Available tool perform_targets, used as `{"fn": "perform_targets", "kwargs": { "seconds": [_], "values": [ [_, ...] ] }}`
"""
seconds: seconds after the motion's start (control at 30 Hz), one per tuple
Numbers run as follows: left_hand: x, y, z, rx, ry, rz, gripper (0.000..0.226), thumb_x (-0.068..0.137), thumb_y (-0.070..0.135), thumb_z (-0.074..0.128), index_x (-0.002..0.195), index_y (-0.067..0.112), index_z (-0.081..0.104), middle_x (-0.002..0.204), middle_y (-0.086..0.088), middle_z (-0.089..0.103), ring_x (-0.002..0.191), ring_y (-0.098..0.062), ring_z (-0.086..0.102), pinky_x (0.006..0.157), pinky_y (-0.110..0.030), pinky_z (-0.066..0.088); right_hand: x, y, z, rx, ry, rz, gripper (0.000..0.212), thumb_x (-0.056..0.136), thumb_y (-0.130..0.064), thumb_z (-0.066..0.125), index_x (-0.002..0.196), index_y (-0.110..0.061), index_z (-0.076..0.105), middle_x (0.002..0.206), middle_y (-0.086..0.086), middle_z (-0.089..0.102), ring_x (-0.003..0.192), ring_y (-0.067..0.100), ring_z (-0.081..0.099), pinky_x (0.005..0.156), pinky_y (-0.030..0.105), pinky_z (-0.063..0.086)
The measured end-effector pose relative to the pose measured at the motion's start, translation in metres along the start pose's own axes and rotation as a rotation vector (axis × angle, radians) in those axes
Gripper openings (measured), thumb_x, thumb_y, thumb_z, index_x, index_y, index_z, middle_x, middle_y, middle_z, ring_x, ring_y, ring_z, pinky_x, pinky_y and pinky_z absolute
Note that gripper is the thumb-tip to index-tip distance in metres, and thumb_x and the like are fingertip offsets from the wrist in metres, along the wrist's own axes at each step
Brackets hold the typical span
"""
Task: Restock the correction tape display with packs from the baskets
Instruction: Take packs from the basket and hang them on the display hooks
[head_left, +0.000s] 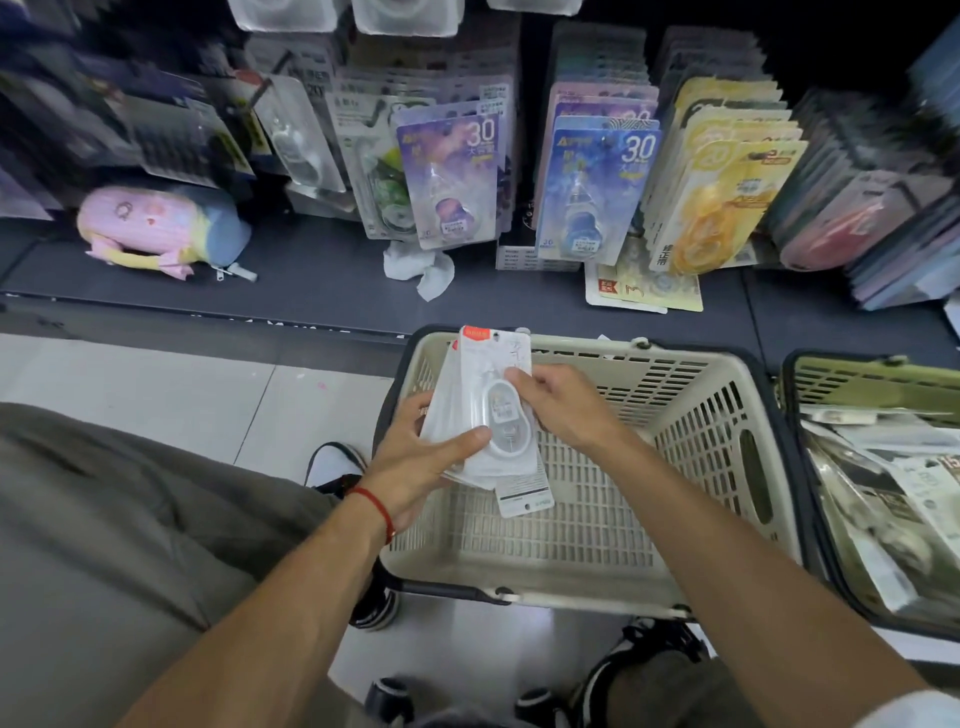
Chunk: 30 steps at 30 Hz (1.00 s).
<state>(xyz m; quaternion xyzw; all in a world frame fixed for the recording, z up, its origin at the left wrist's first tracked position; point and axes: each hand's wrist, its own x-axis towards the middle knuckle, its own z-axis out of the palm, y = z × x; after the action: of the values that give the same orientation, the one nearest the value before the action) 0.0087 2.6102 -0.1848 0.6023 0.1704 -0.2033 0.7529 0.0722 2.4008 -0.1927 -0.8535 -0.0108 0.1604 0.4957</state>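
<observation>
Both hands hold a small stack of white correction tape packs (491, 415) above the cream basket (691, 431), whose slatted bottom is bare. The left hand (415, 457) cups the stack from beneath and the side, its thumb pressed flat across the front of the top pack, fingers curled behind. The right hand (561, 405) pinches the right edge of the top pack near its clear bubble, fingers bent and closed on the card. The top pack has a red tab at its upper end; its print is too small to read. A second, green basket (857, 374) just to the right holds more packs (893, 499). On the dark shelf (322, 270) beyond, hanging rows of packs include a purple one (452, 176) and a blue one (597, 192), each marked "30", and a yellow one (722, 202) marked "20". A pink pencil case (156, 228) and a crumpled tissue (415, 265) lie on the shelf.
</observation>
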Motion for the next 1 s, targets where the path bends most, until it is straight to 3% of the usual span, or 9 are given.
{"fn": "perform_targets", "kwargs": {
  "seconds": [0.13,0.23,0.3,0.37,0.53,0.7,0.77,0.83,1.0],
  "values": [
    [0.006,0.002,-0.004,0.029,0.072,0.030,0.088,0.055,0.027,0.101,0.131,0.026,0.058,0.129,-0.009,0.070,0.114,-0.033,0.073,0.081,-0.050,0.064,0.002,0.045,0.000,0.278,0.083,0.208,0.053,0.108,-0.052,0.048,0.070,-0.020,0.067,0.054,-0.001,0.054,0.048,0.016,0.048,0.052,0.025,0.040],
    [0.009,0.003,-0.007,-0.012,0.081,0.022,0.090,0.055,0.031,0.099,0.134,0.024,0.057,0.131,-0.008,0.070,0.112,-0.031,0.074,0.079,-0.050,0.064,0.003,0.090,0.009,-0.554,-0.134,0.103,0.025,0.106,-0.038,0.057,0.121,-0.022,0.069,0.112,0.005,0.073,0.098,0.023,0.071,0.084,0.037,0.054],
    [0.008,0.003,-0.008,-0.044,0.088,0.011,0.086,0.060,0.026,0.101,0.134,0.022,0.058,0.132,-0.008,0.071,0.110,-0.028,0.076,0.075,-0.045,0.064,0.000,0.117,0.026,-0.882,-0.437,0.062,0.070,0.099,-0.029,0.070,0.160,-0.027,0.036,0.169,0.006,0.031,0.148,0.029,0.041,0.114,0.045,0.045],
    [0.006,0.003,-0.009,-0.066,0.092,0.003,0.082,0.065,0.022,0.097,0.136,0.021,0.058,0.133,-0.009,0.070,0.111,-0.029,0.075,0.075,-0.044,0.064,-0.003,0.130,0.047,-1.006,-0.549,-0.017,0.104,0.092,-0.024,0.078,0.168,-0.030,0.007,0.177,-0.001,-0.007,0.163,0.026,0.005,0.125,0.049,0.031],
    [0.003,0.005,-0.013,-0.074,0.101,-0.011,0.080,0.066,0.020,0.091,0.139,0.017,0.056,0.133,-0.013,0.070,0.115,-0.034,0.073,0.079,-0.047,0.065,0.005,0.139,0.067,-1.068,-0.528,-0.085,0.115,0.090,0.006,0.068,0.167,-0.032,-0.007,0.176,-0.003,-0.015,0.162,0.025,-0.013,0.131,0.050,0.015],
    [0.006,0.012,-0.009,-0.059,0.139,0.027,0.083,0.061,0.023,0.090,0.137,0.018,0.057,0.130,-0.010,0.071,0.114,-0.032,0.074,0.083,-0.051,0.064,0.014,0.107,0.019,-0.343,-0.516,0.121,0.061,0.095,-0.035,0.077,0.151,-0.038,0.054,0.165,-0.010,0.041,0.154,0.019,0.036,0.127,0.047,0.028],
    [0.007,0.014,-0.008,-0.074,0.143,0.037,0.080,0.063,0.021,0.090,0.136,0.018,0.058,0.129,-0.009,0.072,0.113,-0.031,0.074,0.086,-0.053,0.064,0.016,0.092,-0.017,-0.135,-0.329,0.192,0.020,0.100,-0.036,0.070,0.118,-0.031,0.077,0.129,-0.006,0.073,0.126,0.020,0.063,0.110,0.041,0.047],
    [0.007,0.015,-0.008,-0.096,0.144,0.047,0.076,0.065,0.020,0.089,0.135,0.019,0.059,0.127,-0.008,0.073,0.109,-0.029,0.076,0.085,-0.052,0.064,0.010,0.078,-0.058,-0.022,-0.196,0.202,0.019,0.104,-0.029,0.065,0.094,-0.020,0.077,0.095,-0.002,0.075,0.101,0.023,0.067,0.088,0.036,0.052],
    [-0.001,0.025,0.006,-0.116,0.090,0.092,0.076,0.065,0.018,0.089,0.134,0.022,0.058,0.128,-0.006,0.072,0.110,-0.028,0.075,0.079,-0.048,0.065,-0.019,0.014,-0.122,0.314,-0.018,0.144,0.016,0.102,-0.029,0.068,0.089,-0.024,0.077,0.085,-0.002,0.076,0.074,0.009,0.070,0.068,0.021,0.054]
  ]
}}
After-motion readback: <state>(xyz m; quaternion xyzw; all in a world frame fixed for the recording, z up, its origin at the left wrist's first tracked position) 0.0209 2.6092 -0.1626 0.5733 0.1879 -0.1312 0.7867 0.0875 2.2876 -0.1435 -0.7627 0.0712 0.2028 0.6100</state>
